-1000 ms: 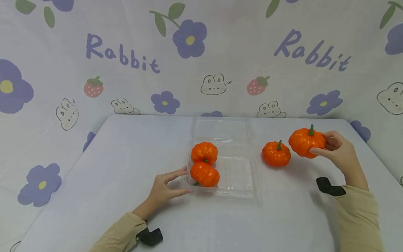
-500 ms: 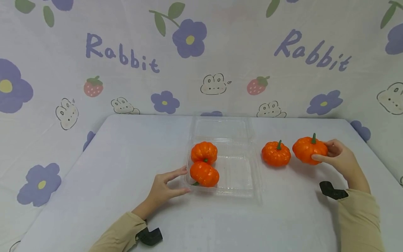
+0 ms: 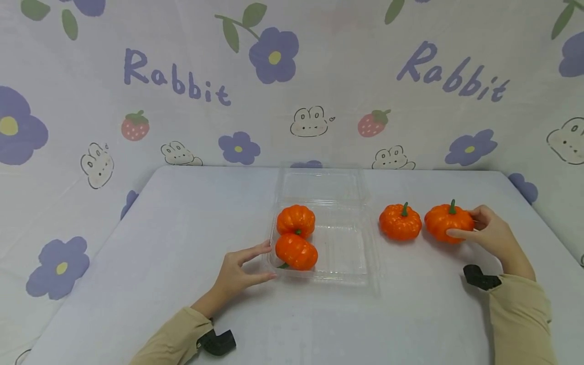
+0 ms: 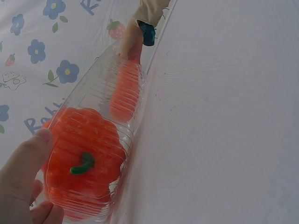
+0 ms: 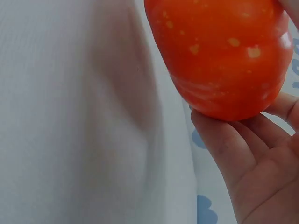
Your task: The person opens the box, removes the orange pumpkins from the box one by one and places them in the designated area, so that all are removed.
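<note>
An orange toy pumpkin (image 3: pixel 449 223) with a green stem is gripped from its right side by my right hand (image 3: pixel 495 235), thumb in front. It is at or just above the table; the right wrist view shows its underside (image 5: pixel 224 60). To its left stands another pumpkin (image 3: pixel 400 222), upright. My left hand (image 3: pixel 237 271) touches the left side and front corner of a clear plastic clamshell box (image 3: pixel 342 251), fingers spread fairly straight. Inside the box's left half, a far pumpkin (image 3: pixel 295 221) and a near pumpkin (image 3: pixel 296 252) lie tipped over, touching each other.
The box's clear lid (image 3: pixel 319 186) lies folded back toward the far edge of the white table (image 3: pixel 182 218). A printed cloth (image 3: pixel 337 71) hangs behind the table. Black wrist mounts (image 3: pixel 481 278) sit on both sleeves.
My right hand has lowered its pumpkin toward the table, right of the standing one. The left hand, box and the other pumpkins look unchanged.
</note>
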`<move>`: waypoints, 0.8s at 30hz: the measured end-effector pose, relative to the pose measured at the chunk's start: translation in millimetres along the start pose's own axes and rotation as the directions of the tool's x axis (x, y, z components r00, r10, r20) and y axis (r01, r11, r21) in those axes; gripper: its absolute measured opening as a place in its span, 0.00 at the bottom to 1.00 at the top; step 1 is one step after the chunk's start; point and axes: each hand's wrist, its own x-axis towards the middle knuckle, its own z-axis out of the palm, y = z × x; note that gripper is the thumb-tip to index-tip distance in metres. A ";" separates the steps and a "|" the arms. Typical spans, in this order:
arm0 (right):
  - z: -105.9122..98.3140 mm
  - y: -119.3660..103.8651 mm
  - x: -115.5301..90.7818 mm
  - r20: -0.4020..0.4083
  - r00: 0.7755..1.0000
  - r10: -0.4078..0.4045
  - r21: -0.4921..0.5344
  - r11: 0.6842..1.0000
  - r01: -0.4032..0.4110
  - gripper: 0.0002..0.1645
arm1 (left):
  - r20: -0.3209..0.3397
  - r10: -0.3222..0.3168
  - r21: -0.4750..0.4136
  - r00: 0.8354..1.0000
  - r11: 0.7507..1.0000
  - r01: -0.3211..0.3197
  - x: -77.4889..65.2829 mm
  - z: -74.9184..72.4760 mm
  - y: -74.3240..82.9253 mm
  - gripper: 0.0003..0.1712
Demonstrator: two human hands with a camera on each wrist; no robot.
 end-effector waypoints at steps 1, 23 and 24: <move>-0.7 1.0 -0.1 0.017 1.000 0.007 0.016 1.000 -0.007 0.40 | 0.001 -0.001 0.000 1.000 1.000 0.001 -0.1 0.0 -0.1 0.27; 4.4 -12.0 -7.8 0.091 0.996 0.016 0.048 0.999 -0.021 0.36 | 0.000 -0.018 0.005 1.000 1.000 0.018 -0.1 -0.2 1.0 0.27; 4.0 -12.6 -8.2 0.103 0.995 0.012 0.057 0.998 -0.018 0.38 | 0.001 -0.021 0.001 1.000 1.000 0.021 -0.2 -0.1 0.7 0.27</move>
